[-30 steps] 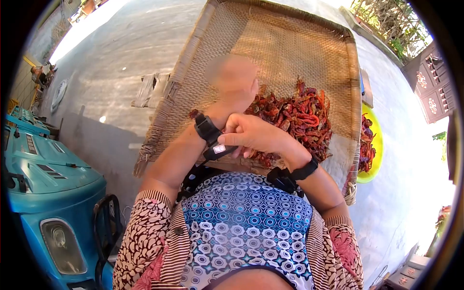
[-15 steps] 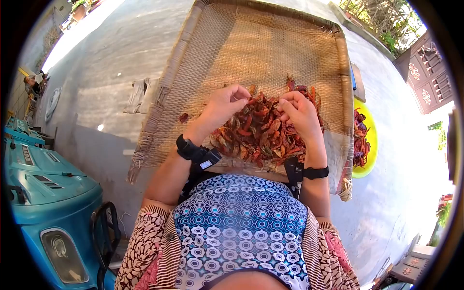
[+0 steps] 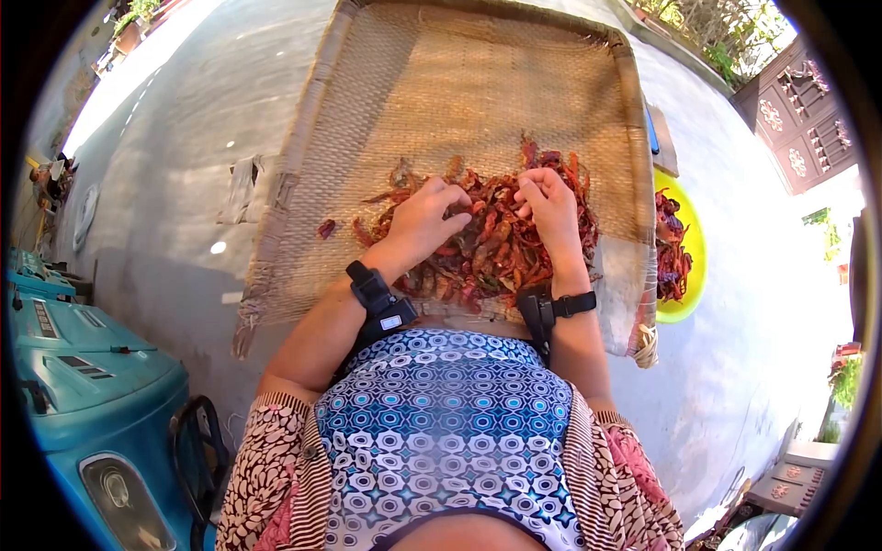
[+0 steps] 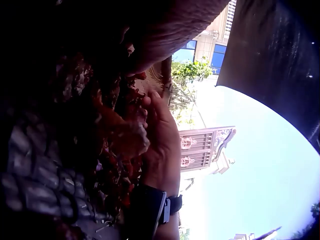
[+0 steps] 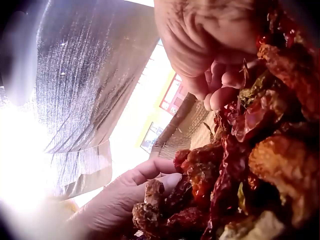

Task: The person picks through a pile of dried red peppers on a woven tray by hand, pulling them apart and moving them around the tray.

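A heap of dried red chilies (image 3: 496,239) lies on the near part of a large woven tray (image 3: 441,92). My left hand (image 3: 427,218) is over the left side of the heap, thumb and forefinger apart, their tips right at the chilies. On the right side of the heap, my right hand (image 3: 551,211) has its fingers curled and fingertips bunched. In the right wrist view, a greenish-red chili (image 5: 255,92) shows right under these fingertips; I cannot tell if they pinch it. Black straps with small devices go round both wrists.
A yellow basin (image 3: 684,275) with more chilies stands right of the tray. One loose chili (image 3: 326,229) lies left of the heap. A teal vehicle (image 3: 92,376) and a black metal frame (image 3: 197,445) are at the lower left. Paved ground surrounds the tray.
My right hand has left the left wrist's device and moved over the heap's right side. My left hand has drawn back and come down at the heap's left side.
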Tool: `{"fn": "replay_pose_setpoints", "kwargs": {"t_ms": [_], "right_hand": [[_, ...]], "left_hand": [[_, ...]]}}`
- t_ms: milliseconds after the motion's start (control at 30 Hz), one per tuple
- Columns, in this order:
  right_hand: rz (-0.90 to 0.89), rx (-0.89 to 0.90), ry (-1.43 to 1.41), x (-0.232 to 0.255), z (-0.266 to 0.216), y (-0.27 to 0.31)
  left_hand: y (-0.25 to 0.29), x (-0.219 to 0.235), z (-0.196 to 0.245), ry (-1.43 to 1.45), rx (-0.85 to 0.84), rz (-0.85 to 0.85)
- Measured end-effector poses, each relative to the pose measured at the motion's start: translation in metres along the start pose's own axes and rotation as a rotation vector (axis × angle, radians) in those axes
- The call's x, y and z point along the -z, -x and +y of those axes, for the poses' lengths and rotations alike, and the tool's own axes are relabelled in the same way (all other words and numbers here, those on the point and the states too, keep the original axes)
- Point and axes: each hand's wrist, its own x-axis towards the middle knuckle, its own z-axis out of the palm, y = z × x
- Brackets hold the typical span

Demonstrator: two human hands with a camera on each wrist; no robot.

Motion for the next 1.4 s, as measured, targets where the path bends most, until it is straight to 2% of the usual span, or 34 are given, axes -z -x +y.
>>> {"fn": "replay_pose_setpoints", "kwargs": {"t_ms": [100, 233, 333, 433, 500, 633, 733, 800, 867, 967, 1067, 1100, 1200, 1267, 1333, 1400], "right_hand": [[-0.009, 0.041, 0.061, 0.002, 0.006, -0.002], [0.032, -0.031, 0.002, 0.006, 0.005, -0.002], [0.025, 0.0, -0.03, 0.007, 0.001, -0.001], [0.01, 0.101, -0.052, 0.009, -0.003, 0.007], [0.01, 0.173, -0.083, 0.01, -0.004, 0.01], [-0.121, 0.248, 0.004, 0.007, -0.015, 0.019], [-0.21, 0.246, 0.091, 0.002, -0.027, 0.025], [-0.285, 0.239, 0.164, 0.001, -0.026, 0.025], [-0.29, 0.123, 0.038, -0.003, -0.028, 0.027], [-0.34, 0.09, -0.071, -0.002, -0.022, 0.026], [-0.354, 0.059, -0.012, -0.004, -0.026, 0.029], [-0.333, 0.122, 0.013, -0.008, -0.03, 0.032], [-0.29, 0.105, 0.05, -0.009, -0.033, 0.032], [-0.215, 0.084, 0.021, -0.002, -0.035, 0.029], [-0.008, 0.06, -0.162, 0.013, -0.033, 0.022], [0.184, 0.037, -0.406, 0.036, -0.038, 0.016]], "left_hand": [[0.002, 0.0, 0.003, 0.024, -0.029, 0.048], [0.001, 0.002, 0.001, 0.084, -0.08, 0.094], [-0.001, 0.001, 0.0, 0.088, -0.189, 0.162], [0.0, 0.005, 0.009, 0.214, -0.089, 0.039], [-0.001, 0.002, 0.008, 0.21, -0.102, 0.028], [-0.002, 0.001, 0.014, 0.137, -0.135, 0.052], [-0.003, 0.007, 0.019, 0.259, -0.14, 0.004], [-0.002, 0.008, 0.022, 0.405, -0.113, -0.029], [-0.001, 0.01, 0.029, 0.537, 0.006, -0.089], [-0.001, 0.005, 0.025, 0.72, 0.149, -0.16], [0.001, 0.009, 0.019, 0.838, 0.163, -0.241], [0.0, 0.009, 0.017, 0.843, 0.167, -0.24], [-0.003, 0.013, 0.019, 0.717, 0.131, -0.193], [-0.003, 0.018, 0.026, 0.73, 0.157, -0.016], [-0.005, 0.013, 0.01, 0.615, 0.092, 0.135], [-0.004, 0.011, -0.004, 0.585, 0.111, 0.151]]}}
